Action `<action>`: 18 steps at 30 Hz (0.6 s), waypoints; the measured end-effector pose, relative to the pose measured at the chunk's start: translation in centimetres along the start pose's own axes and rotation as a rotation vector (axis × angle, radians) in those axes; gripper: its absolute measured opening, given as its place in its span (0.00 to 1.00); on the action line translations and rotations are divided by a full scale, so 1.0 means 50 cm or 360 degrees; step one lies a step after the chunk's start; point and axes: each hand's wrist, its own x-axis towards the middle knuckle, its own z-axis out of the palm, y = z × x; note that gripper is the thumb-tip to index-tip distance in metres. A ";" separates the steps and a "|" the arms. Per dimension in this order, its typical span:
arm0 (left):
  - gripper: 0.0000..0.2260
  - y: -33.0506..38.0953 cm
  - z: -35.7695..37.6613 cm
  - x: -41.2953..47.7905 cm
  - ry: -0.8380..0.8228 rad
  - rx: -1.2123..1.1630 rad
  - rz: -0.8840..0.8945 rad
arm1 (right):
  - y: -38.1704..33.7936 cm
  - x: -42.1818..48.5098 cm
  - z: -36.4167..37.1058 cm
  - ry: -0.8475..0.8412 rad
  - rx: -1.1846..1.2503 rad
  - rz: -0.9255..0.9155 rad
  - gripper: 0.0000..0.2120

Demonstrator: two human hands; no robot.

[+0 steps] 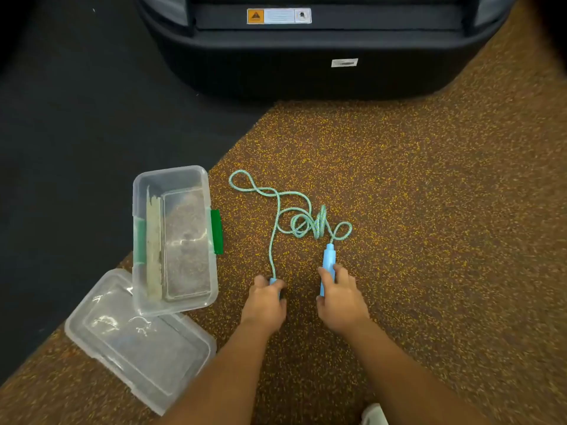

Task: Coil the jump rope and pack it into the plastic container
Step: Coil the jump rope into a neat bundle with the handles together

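A brown floor (429,210) flecked with yellow fills the middle and right of the frame. It meets a plain black floor area (76,133) in the upper left. At the top stands a large black machine base (306,72) bearing an orange-and-white warning label (279,15) and, lower right of it, a small white sticker (344,62).

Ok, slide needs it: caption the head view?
Left hand and right hand hold the jump rope handles beside the open plastic container.

Open container (175,240) at left of frame, lid (139,338) below it, rope (294,216) on floor (429,210) at centre, both hands (265,302) on its handles (327,268) below, machine base (306,56) along top
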 end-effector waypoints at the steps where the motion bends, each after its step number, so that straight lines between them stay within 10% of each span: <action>1: 0.17 -0.004 0.003 0.001 -0.0015 0.0039 0.0015 | 0.000 0.001 0.003 -0.0028 -0.0002 0.0012 0.29; 18: 0.19 -0.008 -0.055 0.002 -0.0035 -0.0323 0.0039 | -0.014 0.027 0.002 -0.0307 0.0099 0.0179 0.29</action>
